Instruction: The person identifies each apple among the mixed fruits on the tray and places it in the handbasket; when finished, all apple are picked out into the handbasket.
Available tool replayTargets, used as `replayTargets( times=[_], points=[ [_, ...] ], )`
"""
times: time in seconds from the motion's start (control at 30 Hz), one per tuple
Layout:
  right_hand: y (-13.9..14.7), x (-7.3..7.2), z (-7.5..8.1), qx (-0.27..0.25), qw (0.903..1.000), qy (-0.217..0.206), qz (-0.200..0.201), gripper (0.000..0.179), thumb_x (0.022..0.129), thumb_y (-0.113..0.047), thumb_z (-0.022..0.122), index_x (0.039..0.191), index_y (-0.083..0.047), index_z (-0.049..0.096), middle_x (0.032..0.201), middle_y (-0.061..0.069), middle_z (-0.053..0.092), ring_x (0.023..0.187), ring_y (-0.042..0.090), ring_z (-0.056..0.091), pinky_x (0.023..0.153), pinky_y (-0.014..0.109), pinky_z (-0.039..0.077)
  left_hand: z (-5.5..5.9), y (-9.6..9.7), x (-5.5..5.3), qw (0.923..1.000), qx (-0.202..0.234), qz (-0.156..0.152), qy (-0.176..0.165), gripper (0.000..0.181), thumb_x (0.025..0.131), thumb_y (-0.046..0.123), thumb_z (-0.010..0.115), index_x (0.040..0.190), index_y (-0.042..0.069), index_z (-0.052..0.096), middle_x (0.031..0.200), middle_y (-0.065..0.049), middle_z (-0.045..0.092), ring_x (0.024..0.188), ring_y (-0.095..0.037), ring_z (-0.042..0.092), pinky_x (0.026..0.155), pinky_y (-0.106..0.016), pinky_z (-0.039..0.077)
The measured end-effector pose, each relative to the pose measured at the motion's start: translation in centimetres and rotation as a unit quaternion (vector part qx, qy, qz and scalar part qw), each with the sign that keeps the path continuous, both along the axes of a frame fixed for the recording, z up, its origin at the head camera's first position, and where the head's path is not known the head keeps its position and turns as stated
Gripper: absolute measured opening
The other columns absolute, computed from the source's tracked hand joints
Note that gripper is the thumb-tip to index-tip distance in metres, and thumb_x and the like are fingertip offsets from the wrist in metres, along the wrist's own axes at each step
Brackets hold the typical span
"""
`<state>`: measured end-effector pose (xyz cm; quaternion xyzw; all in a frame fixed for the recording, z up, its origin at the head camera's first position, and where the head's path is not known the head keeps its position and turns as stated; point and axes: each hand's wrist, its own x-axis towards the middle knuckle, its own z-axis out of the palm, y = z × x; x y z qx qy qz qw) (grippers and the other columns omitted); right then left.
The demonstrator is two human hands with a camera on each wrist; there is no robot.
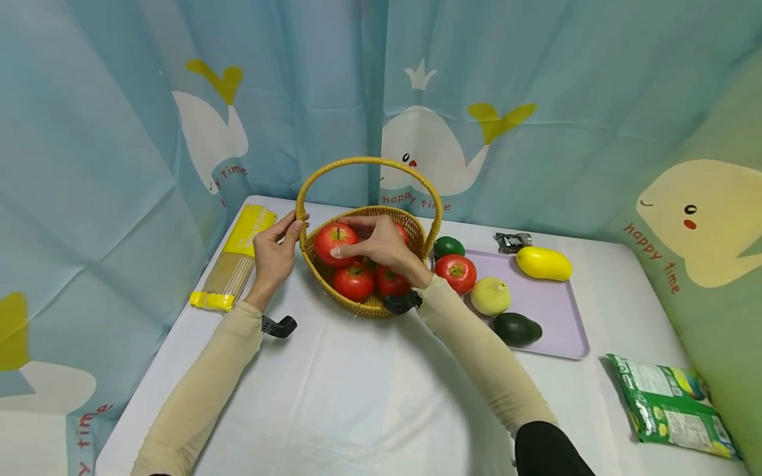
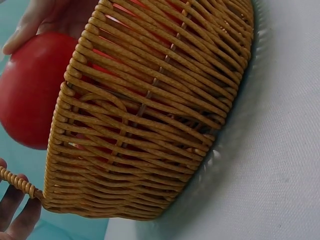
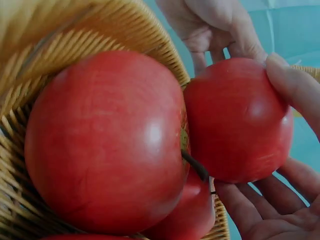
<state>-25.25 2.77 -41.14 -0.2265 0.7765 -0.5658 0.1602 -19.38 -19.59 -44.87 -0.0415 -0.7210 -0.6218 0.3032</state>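
My left hand [image 1: 276, 254] grips the left side of the handle [image 1: 369, 160] of a woven basket [image 1: 372, 311]. In my right hand [image 1: 381, 243], a red apple [image 1: 335, 246] is held between thumb and fingers at the basket's left rim, above other fruit. Several more red apples [image 1: 354, 283] lie inside. The right wrist view shows the held apple [image 3: 240, 120] beside a large apple [image 3: 107, 142] with a dark stem. In the left wrist view, the basket's woven wall [image 2: 145, 110] hides most of the contents, and the held apple [image 2: 32, 95] shows past its rim.
Right of the basket, a lilac tray [image 1: 559, 324] bears a red fruit [image 1: 456, 274], a pale yellow fruit [image 1: 491, 296], an avocado [image 1: 516, 329] and a yellow fruit [image 1: 544, 263]. A black packet [image 1: 513, 242] lies behind. A yellow noodle packet [image 1: 235, 258] lies left; a green bag [image 1: 673, 406] lies right.
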Motion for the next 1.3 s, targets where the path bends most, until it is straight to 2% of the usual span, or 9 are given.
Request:
replayTargets(
  times=[0.2, 0.3, 0.4, 0.53, 0.7, 0.97, 1.13, 1.3],
  points=[
    [-0.7, -0.2, 0.2, 0.042, 0.9989, 0.016, 0.015, 0.07, 0.076, -0.036, 0.098, 0.138, -0.019, 0.073, 0.132, -0.001, 0.075, 0.117, 0.018, 0.07, 0.104, 0.04, 0.06, 1.9, 0.8, 1.3, 0.9999, -0.006, 0.004, 0.008, 0.03, 0.103, -0.002, 0.065, 0.132, -0.011, 0.069, 0.118, -0.032, 0.074, 0.099, -0.005, 0.075, 0.087, -0.009, 0.057],
    [-1.0, -0.3, 0.3, 0.062, 0.9976, 0.024, 0.021, 0.069, 0.075, -0.039, 0.099, 0.137, -0.021, 0.073, 0.133, -0.001, 0.074, 0.119, 0.018, 0.069, 0.105, 0.042, 0.059, 2.2, 0.9, 1.5, 0.9999, -0.014, 0.006, 0.007, 0.03, 0.103, -0.002, 0.065, 0.131, -0.011, 0.069, 0.117, -0.03, 0.075, 0.1, -0.01, 0.076, 0.086, -0.008, 0.057],
    [-1.2, -0.4, 0.3, 0.077, 0.9962, 0.03, 0.027, 0.068, 0.075, -0.04, 0.099, 0.136, -0.023, 0.074, 0.134, -0.002, 0.074, 0.121, 0.017, 0.067, 0.106, 0.041, 0.059, 2.0, 0.9, 1.4, 0.9998, -0.016, 0.005, 0.006, 0.03, 0.103, -0.002, 0.065, 0.131, -0.011, 0.069, 0.118, -0.03, 0.075, 0.1, -0.01, 0.076, 0.087, -0.008, 0.057],
    [-1.3, -0.7, 0.3, 0.091, 0.9942, 0.036, 0.045, 0.07, 0.077, -0.039, 0.098, 0.139, -0.022, 0.072, 0.138, -0.002, 0.072, 0.125, 0.017, 0.066, 0.108, 0.039, 0.057, 1.9, 0.8, 1.4, 0.9999, -0.01, -0.001, 0.005, 0.031, 0.104, -0.002, 0.064, 0.132, -0.012, 0.068, 0.119, -0.032, 0.074, 0.099, 0.0, 0.074, 0.087, -0.008, 0.057],
    [-1.3, -1.1, 0.6, 0.065, 0.9949, 0.039, 0.066, 0.069, 0.081, -0.027, 0.096, 0.143, -0.014, 0.069, 0.141, 0.002, 0.071, 0.128, 0.022, 0.067, 0.112, 0.04, 0.056, 1.9, 0.8, 1.3, 0.9999, -0.005, -0.005, 0.01, 0.03, 0.103, -0.003, 0.064, 0.132, -0.013, 0.068, 0.118, -0.033, 0.073, 0.097, 0.008, 0.071, 0.086, -0.008, 0.057],
    [-1.5, -1.8, 0.7, 0.062, 0.9945, 0.042, 0.074, 0.059, 0.081, -0.026, 0.096, 0.135, -0.014, 0.075, 0.13, 0.002, 0.076, 0.119, 0.02, 0.07, 0.106, 0.037, 0.059, 2.0, 0.7, 1.2, 0.9999, -0.002, -0.007, 0.014, 0.03, 0.103, -0.005, 0.064, 0.131, -0.014, 0.068, 0.118, -0.034, 0.073, 0.097, 0.001, 0.074, 0.086, -0.009, 0.058],
    [-1.7, -2.1, 0.4, 0.078, 0.9923, 0.059, 0.075, 0.059, 0.082, -0.026, 0.095, 0.134, -0.012, 0.074, 0.13, 0.005, 0.076, 0.117, 0.021, 0.072, 0.105, 0.037, 0.06, 2.0, 0.7, 1.3, 0.9999, 0.0, -0.008, 0.011, 0.03, 0.103, -0.003, 0.064, 0.131, -0.014, 0.068, 0.119, -0.034, 0.073, 0.098, -0.002, 0.075, 0.086, -0.01, 0.059],
    [-1.7, -2.3, 0.0, 0.125, 0.9846, 0.097, 0.074, 0.061, 0.08, -0.027, 0.096, 0.135, -0.011, 0.074, 0.13, 0.006, 0.076, 0.116, 0.022, 0.074, 0.103, 0.037, 0.061, 0.5, 0.2, 0.2, 1.0, -0.001, -0.002, 0.008, 0.03, 0.103, -0.003, 0.064, 0.132, -0.011, 0.068, 0.119, -0.034, 0.073, 0.098, 0.002, 0.072, 0.087, -0.01, 0.058]
  ],
)
